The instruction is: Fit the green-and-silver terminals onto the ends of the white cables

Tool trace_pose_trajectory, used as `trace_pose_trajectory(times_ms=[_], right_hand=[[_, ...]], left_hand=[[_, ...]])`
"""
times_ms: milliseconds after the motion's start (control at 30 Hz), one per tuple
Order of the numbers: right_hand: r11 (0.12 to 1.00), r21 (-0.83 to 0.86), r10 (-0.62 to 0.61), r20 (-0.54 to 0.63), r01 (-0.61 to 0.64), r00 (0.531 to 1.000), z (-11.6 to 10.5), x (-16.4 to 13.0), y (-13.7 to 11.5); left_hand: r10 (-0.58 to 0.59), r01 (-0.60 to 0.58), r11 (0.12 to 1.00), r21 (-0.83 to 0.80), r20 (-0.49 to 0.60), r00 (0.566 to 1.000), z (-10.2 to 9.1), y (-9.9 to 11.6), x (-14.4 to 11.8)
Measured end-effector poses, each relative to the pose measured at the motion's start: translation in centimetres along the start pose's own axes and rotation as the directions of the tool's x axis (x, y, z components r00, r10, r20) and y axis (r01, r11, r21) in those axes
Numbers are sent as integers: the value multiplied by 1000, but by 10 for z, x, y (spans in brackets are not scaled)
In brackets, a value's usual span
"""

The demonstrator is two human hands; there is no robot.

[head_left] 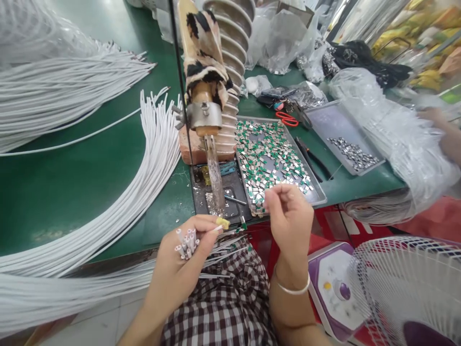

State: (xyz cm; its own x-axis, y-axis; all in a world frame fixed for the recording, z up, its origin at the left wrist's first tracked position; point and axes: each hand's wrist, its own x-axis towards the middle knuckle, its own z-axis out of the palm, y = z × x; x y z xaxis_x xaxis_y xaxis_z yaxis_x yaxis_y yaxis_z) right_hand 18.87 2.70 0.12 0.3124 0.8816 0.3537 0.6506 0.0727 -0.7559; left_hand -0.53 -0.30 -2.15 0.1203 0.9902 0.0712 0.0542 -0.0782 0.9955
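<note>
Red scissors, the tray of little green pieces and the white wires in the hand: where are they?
red scissors [287, 118], head view, on a red handle.
tray of green pieces [320, 196], head view, on its near right rim.
bundle of white wires [187, 242], head view, on the cut ends in the left hand [180, 269].

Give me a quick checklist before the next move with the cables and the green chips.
1. Left hand grips a bundle of white cable ends: ok.
2. Right hand pinched at the near edge of the tray of green chips; chip between its fingers: cannot tell.
3. Tray within reach, well stocked: ok.
4. Soldering iron tip over the dark drip tray, clear of both hands: ok.
5. Iron hot: cannot tell.
6. Loose white cables on the green bench clear of the iron: ok.
</note>
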Motion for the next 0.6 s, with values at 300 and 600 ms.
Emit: trace_pose_trajectory(times_ms=[300,600], right_hand=[[846,533,-35,90,-18,995,19,-41,-24],[817,575,9,68,-46,998,24,-45,-28]], left_hand=[[22,-26,998,-62,-66,998,8,12,10],[27,-32,998,-46,-97,995,10,17,11]])
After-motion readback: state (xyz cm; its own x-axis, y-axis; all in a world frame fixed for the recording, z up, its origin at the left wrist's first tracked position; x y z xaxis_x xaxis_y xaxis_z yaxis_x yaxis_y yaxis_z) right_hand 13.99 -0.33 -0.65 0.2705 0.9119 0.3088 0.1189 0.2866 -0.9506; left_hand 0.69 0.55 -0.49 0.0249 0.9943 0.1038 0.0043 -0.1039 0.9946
